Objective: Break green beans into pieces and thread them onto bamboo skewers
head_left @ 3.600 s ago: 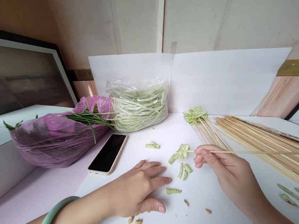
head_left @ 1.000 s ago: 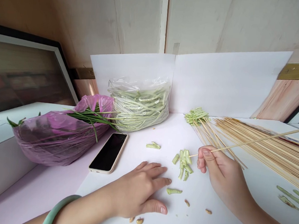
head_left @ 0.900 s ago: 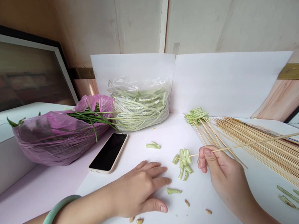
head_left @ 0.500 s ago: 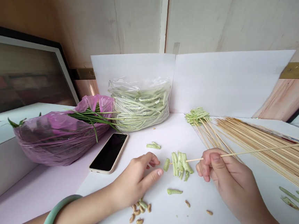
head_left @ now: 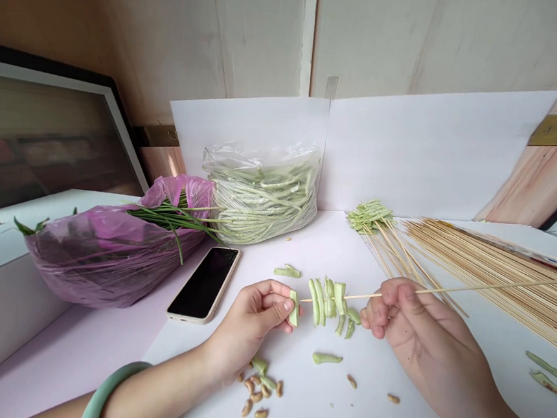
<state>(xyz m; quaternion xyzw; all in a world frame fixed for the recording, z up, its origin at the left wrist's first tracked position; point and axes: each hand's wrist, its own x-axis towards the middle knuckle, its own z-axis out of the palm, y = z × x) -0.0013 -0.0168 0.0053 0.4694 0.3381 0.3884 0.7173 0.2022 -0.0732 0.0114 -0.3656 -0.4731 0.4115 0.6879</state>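
My right hand (head_left: 423,339) grips a thin bamboo skewer (head_left: 496,288) that runs sideways, its tip towards the left. Several cut pieces of green bean (head_left: 330,298) sit threaded on the skewer's left part. Between the thumb and fingers of my left hand (head_left: 259,321) is another bean piece (head_left: 294,307), held upright at the skewer's tip; I cannot tell whether the tip has entered it. A few bean pieces (head_left: 350,322) lie on the white surface just below the threaded ones. One more loose piece (head_left: 327,358) rests nearer to me.
Brown bean seeds (head_left: 256,396) lie below my left wrist. A phone (head_left: 202,285), a purple bag of greens (head_left: 113,253) and a clear bag of long beans (head_left: 264,201) stand left and behind. Filled skewers (head_left: 369,216) and a pile of bare skewers (head_left: 492,273) lie right.
My left hand has closed on a bean piece and holds it at the skewer's tip; before, its thumb and fingers were apart. The threaded pieces have shifted slightly left.
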